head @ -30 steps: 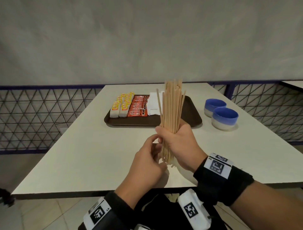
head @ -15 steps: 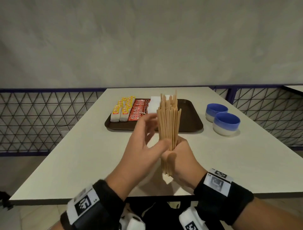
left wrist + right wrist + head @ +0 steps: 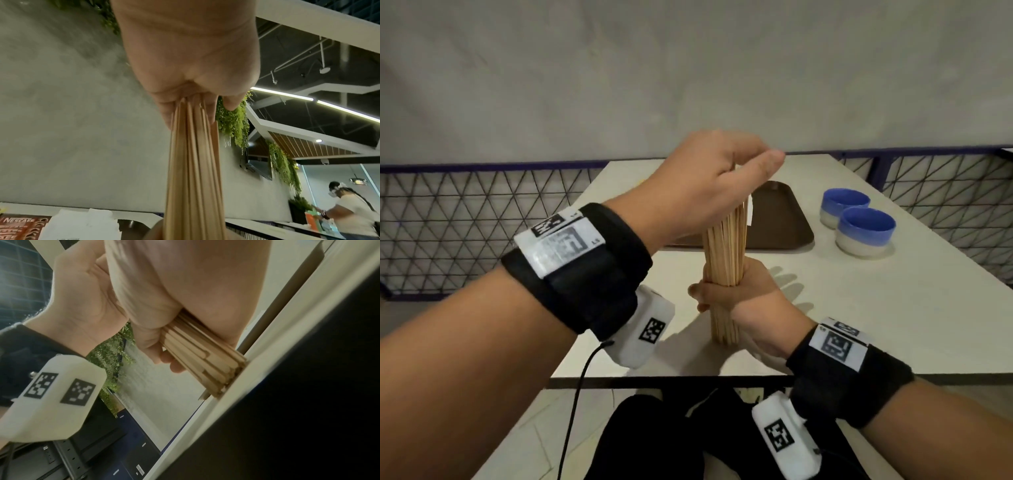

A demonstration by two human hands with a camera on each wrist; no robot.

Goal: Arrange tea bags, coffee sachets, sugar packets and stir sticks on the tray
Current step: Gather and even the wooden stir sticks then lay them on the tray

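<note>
- right hand [image 3: 739, 301] clenched round upright stir sticks [image 3: 724, 253], lower ends standing on the bench [image 3: 859, 308]
- left hand [image 3: 705, 178] flat on the stick tops, fingers relaxed
- tray [image 3: 780, 219] beyond both hands

Right hand [image 3: 736, 298], low and near the table's [image 3: 893, 325] front edge, fingers wrapped around an upright stick bundle [image 3: 726, 253]. Left hand [image 3: 709, 178] raised above, palm down, pressing flat on the bundle's top ends; both wrists wear black bands.
</note>
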